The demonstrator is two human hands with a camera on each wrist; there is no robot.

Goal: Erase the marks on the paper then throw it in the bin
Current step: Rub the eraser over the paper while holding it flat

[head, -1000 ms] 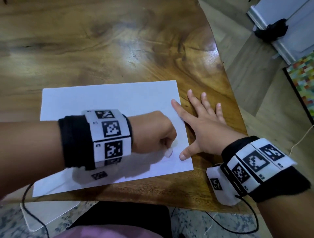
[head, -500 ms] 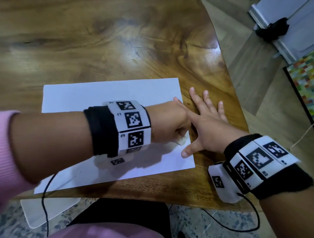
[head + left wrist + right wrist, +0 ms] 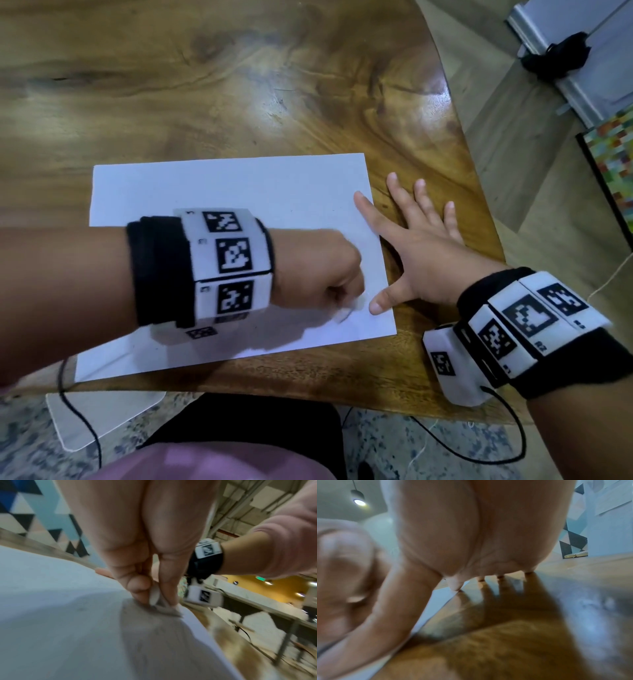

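One white rectangular sheet of paper point(image 3: 236, 212) lay flat on the table point(image 3: 239, 85), a glossy brown wooden top with strong grain. One small pale eraser point(image 3: 155, 599) was present, and two hands, each wrist carrying a black band with white marker blocks. No bin showed in any view.

Beyond the table's right edge lay grey wood-look flooring and one multicoloured mat point(image 3: 613, 154). The floor at the near edge was speckled stone. The wrist views showed a wall with blue, black and white triangles point(image 3: 34, 513) and one hanging ceiling lamp point(image 3: 358, 497).

The left hand point(image 3: 318, 270) was curled in a fist above the paper's near right part. Its grip was a pinch: thumb and fingers point(image 3: 137, 585) pressed on the eraser, whose lower end touched the sheet close to its right edge. The picture there was blurred.

The right hand point(image 3: 418, 253) lay spread and flat, fingers straight. Its index fingertip and thumb tip rested on the paper's right margin; the other fingers rested on bare wood just beside it.
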